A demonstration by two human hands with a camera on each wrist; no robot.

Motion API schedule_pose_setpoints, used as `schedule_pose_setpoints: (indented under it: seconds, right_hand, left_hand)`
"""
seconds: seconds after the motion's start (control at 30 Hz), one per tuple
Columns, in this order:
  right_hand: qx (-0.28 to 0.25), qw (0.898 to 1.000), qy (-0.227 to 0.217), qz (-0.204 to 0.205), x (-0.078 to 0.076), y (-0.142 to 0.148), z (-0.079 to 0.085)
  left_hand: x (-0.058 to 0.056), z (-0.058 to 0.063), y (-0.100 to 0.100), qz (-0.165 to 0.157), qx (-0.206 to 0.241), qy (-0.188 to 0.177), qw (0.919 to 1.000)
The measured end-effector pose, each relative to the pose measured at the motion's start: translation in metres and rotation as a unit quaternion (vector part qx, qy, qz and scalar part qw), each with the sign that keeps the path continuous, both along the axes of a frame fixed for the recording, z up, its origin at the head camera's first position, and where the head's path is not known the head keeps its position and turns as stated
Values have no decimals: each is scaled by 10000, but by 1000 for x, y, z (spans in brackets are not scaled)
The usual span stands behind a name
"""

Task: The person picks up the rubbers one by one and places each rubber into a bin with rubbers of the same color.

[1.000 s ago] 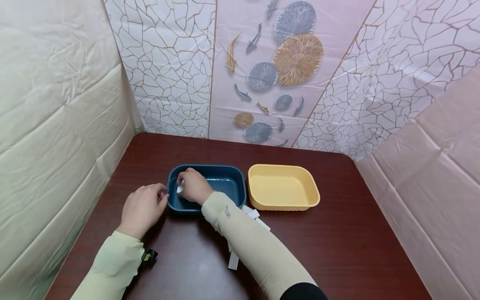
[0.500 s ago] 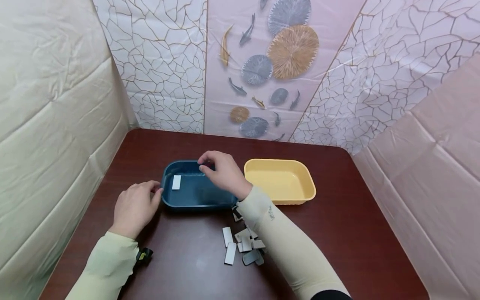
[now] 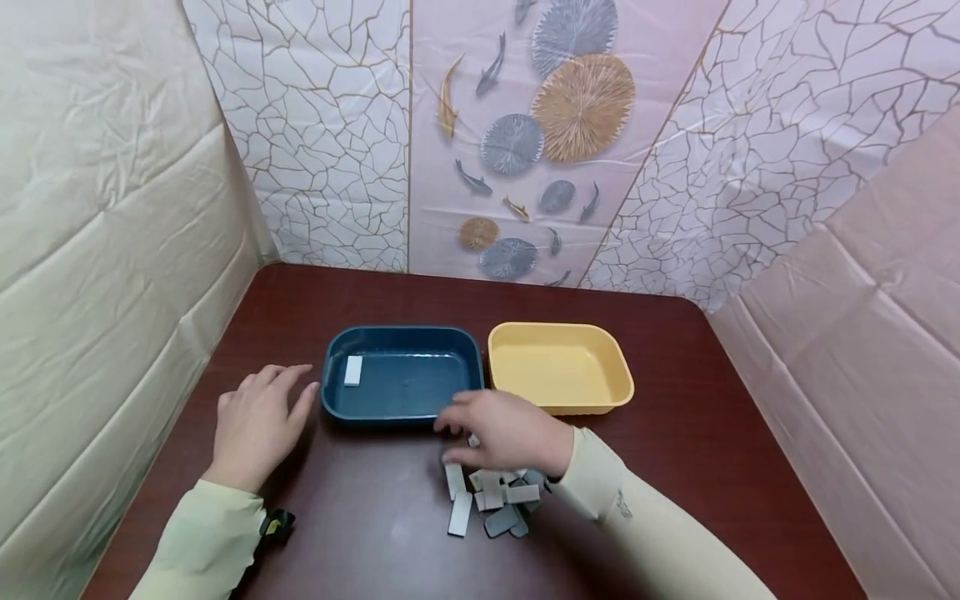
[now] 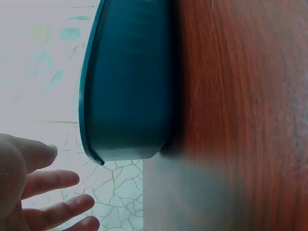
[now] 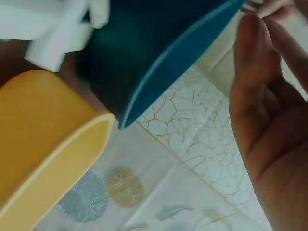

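Observation:
A blue plastic tray (image 3: 408, 387) stands on the table with one small white rectangular block (image 3: 353, 371) lying flat at its left end. My left hand (image 3: 258, 425) hovers just left of this tray, fingers spread and holding nothing; the left wrist view shows its fingers (image 4: 57, 207) apart from the tray wall. Over the far end of a pile of white and grey blocks (image 3: 491, 492) is my right hand (image 3: 506, 429), close to the tray's front right corner. Its fingers are loosely bent with nothing seen between them, and it covers part of the pile.
A yellow plastic tray (image 3: 558, 367) stands right beside the blue one. The dark red wooden table (image 3: 360, 500) has patterned cloth walls (image 3: 337, 167) behind it and plain quilted cloth on both sides.
My right hand has let go of the white block in the blue tray and moved right and back toward the pile. My left hand has drawn slightly left, off the tray's edge.

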State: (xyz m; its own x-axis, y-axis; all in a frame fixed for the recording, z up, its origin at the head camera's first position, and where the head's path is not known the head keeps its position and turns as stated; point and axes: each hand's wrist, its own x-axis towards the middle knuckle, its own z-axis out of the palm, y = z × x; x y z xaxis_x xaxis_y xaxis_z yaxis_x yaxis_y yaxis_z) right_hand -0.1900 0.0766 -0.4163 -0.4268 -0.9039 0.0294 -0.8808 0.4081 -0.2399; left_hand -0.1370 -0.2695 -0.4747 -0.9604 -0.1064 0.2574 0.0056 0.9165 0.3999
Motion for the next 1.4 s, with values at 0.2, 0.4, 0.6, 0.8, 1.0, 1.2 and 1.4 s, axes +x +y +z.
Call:
schedule_pose_setpoints:
  seconds: [0.2, 0.4, 0.6, 0.8, 1.0, 1.2, 1.4]
  right_hand:
    - [872, 9960, 201, 25, 30, 14, -23]
    - [851, 9953, 458, 16, 45, 19, -43]
    - [689, 9918, 1073, 112, 51, 22, -58]
    - [680, 9874, 1421, 143, 51, 24, -64]
    - [768, 9847, 1553, 177, 50, 26, -66]
    - [760, 9884, 1293, 235, 48, 27, -61]
    - [567, 9957, 725, 80, 37, 29, -37]
  left_hand:
    - [-2, 0, 4, 52, -4, 0, 10000]
    - [-3, 2, 9, 20, 49, 137, 9999]
    - [-6, 5, 13, 0, 34, 83, 10000]
    - [-10, 6, 16, 48, -14, 19, 10000]
    - [-12, 6, 20, 80, -5, -13, 10000]
    - [-10, 5, 26, -64, 48, 25, 10000]
    - [-6, 2, 28, -84, 42, -32, 10000]
